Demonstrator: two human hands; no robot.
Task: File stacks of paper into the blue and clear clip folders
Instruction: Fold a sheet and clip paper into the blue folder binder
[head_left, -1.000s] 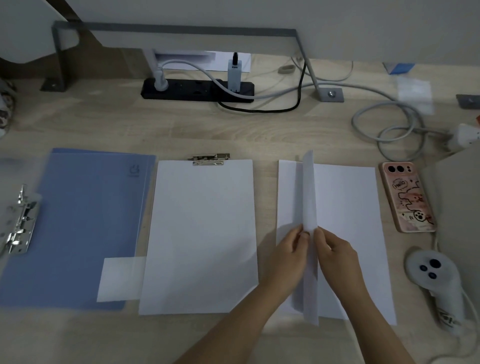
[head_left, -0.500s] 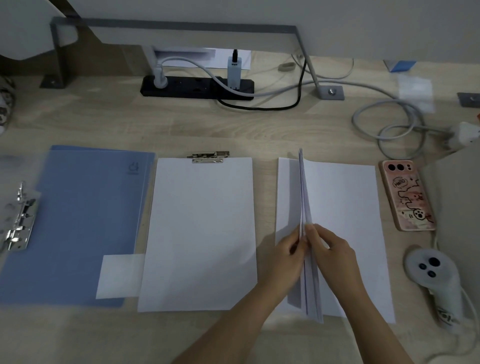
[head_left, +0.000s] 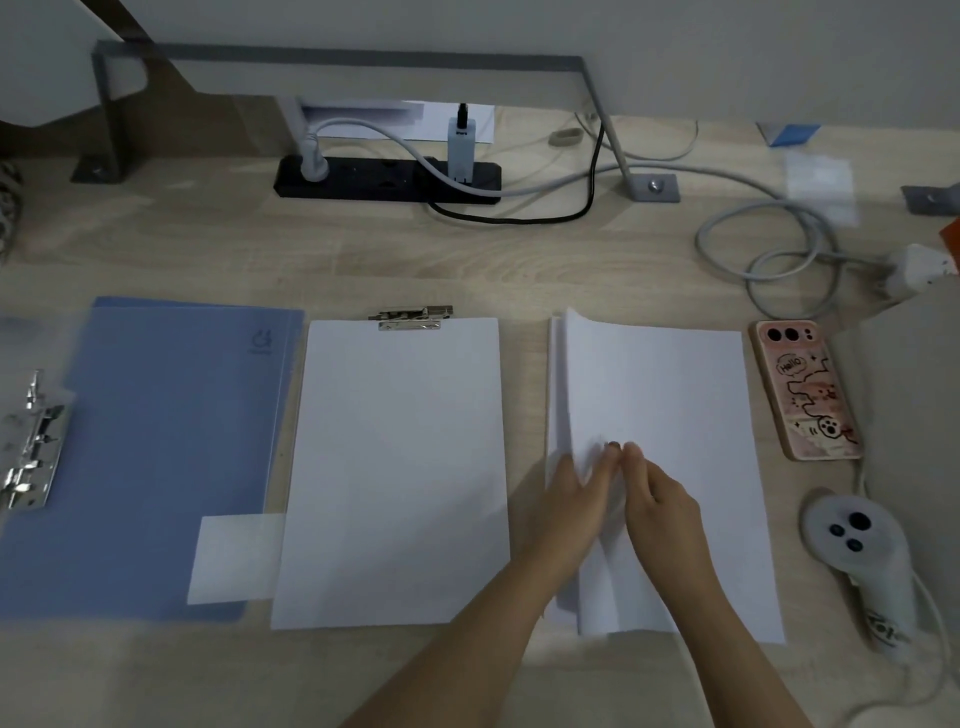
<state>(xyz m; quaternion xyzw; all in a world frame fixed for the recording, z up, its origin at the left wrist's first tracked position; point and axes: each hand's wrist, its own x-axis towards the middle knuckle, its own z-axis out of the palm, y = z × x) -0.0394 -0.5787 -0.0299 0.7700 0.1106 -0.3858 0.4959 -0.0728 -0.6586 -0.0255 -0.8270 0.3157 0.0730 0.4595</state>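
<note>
From your head camera, your left hand (head_left: 569, 493) and right hand (head_left: 657, 501) meet over the right-hand paper stack (head_left: 675, 415) on the worktop (head_left: 467, 260), fingers pinching a few lifted sheets (head_left: 597, 395) whose near edge bows upward. Left of it, another paper stack (head_left: 395, 467) lies under the metal clip (head_left: 413, 317) of a clear clip folder. The blue clip folder (head_left: 156, 441) lies open at far left, and a phone (head_left: 802, 389) sits just right of your stack
</note>
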